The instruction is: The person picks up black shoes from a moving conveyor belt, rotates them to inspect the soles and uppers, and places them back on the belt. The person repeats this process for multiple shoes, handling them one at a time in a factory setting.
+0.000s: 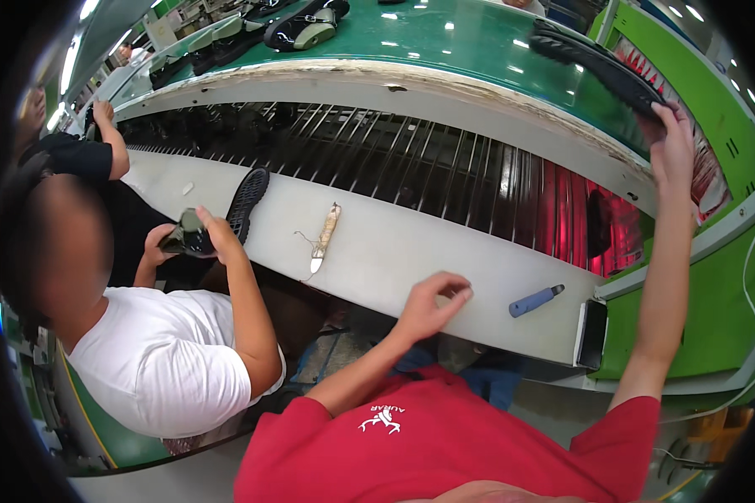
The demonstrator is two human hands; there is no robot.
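My right hand (673, 147) reaches up at the far right, its fingers closed on the near end of a black shoe sole (591, 63). The sole lies along the right side of the green upper surface (445, 42), tread edge showing. My left hand (434, 306) hovers over the white work ledge (377, 260), empty, fingers loosely curled with a gap to the thumb. To its right lies a short blue-handled tool (535, 301) with a dark tip. Left of it rests a slim tool wrapped in tan tape (327, 232), with a white end and loose threads.
Behind the ledge runs a roller conveyor (411, 159), glowing red at its right end beside a green machine (679, 293). A black flat panel (593, 334) stands there. Left, a person in white (168, 360) handles a shoe upper (189, 235) near another sole (247, 201). Shoes (306, 25) stand above.
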